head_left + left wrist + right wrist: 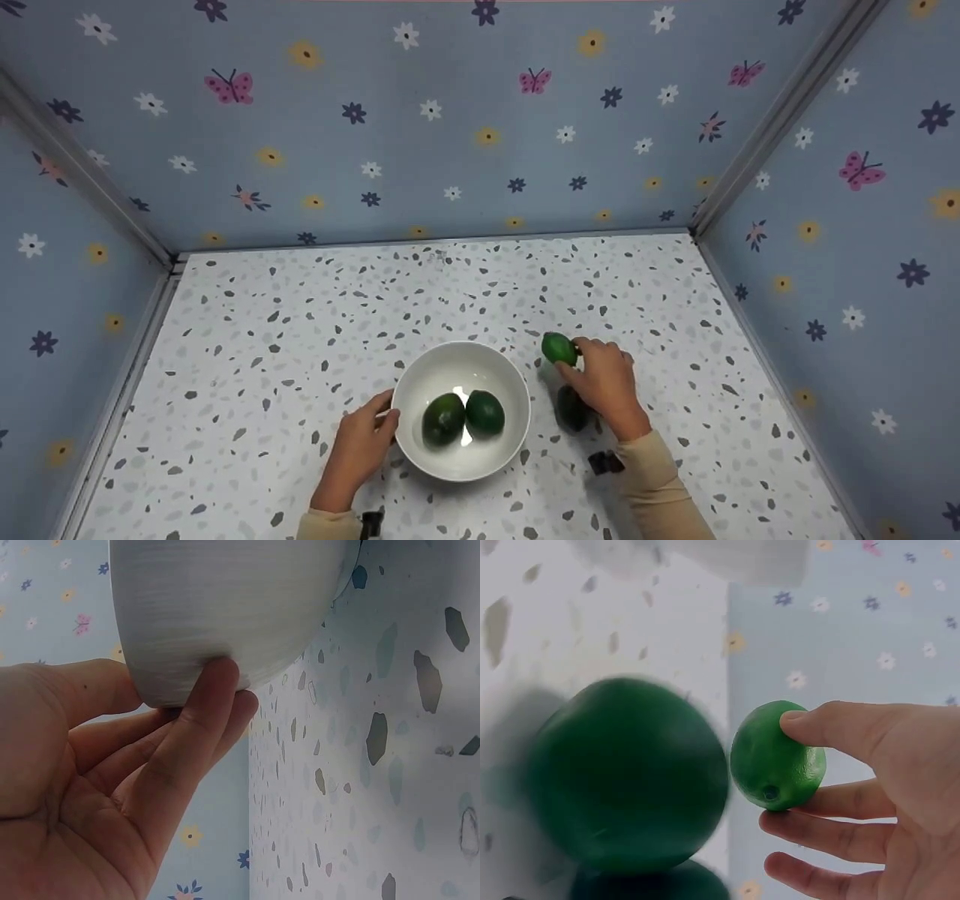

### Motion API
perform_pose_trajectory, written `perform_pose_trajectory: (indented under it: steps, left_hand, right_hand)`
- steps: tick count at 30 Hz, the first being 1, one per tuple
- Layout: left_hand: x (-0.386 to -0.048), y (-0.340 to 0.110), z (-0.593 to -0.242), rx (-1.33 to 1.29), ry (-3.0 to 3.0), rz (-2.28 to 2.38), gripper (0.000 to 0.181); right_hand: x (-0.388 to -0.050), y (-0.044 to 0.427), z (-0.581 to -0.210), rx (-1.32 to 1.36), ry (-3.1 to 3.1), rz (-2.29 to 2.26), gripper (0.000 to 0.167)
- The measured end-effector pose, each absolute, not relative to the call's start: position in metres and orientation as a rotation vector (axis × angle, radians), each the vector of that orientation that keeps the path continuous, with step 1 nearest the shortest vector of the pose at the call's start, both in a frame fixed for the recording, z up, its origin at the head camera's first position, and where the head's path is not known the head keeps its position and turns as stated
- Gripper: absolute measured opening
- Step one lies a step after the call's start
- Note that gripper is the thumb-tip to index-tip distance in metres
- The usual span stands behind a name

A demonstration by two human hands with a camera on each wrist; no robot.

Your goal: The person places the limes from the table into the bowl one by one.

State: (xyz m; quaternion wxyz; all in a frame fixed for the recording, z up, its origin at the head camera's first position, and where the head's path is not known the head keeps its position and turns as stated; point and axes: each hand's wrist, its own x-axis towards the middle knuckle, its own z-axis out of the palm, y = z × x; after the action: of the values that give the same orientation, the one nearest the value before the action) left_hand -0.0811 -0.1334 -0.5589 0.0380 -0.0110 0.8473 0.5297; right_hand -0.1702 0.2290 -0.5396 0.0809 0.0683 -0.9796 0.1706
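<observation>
On the white speckled tabletop (pixel 337 300) stands a white bowl (pixel 463 361), upright, containing two green fruits (pixel 444 420) lying side by side. The left hand (pixel 357 446) is at the bowl's left side; its fingers are somewhat apart, the tips touching the outer wall. The right hand (pixel 607 379) pinches a bright green fruit (pixel 557 348) between thumb and fingers; the right wrist view shows its lower fingers spread. This fruit is located to the right of the bowl, apart from the rim; whether it touches the tabletop cannot be determined. One dark fruit (pixel 571 411) lies beneath the right hand, partly covered by it. Flowered blue walls (pixel 420 75) enclose the surface at the back and both sides. Tan sleeves (pixel 651 465) cover both forearms.
</observation>
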Motion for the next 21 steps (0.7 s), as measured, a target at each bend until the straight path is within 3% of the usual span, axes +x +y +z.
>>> perform_pose_trajectory:
  steps: [21]
  left_hand:
    - [-0.082, -0.134, -0.56, -0.045, 2.576, 1.632, 0.042]
  right_hand:
    - [-0.147, 0.181, -0.515, 0.607, -2.728, 0.529, 0.045]
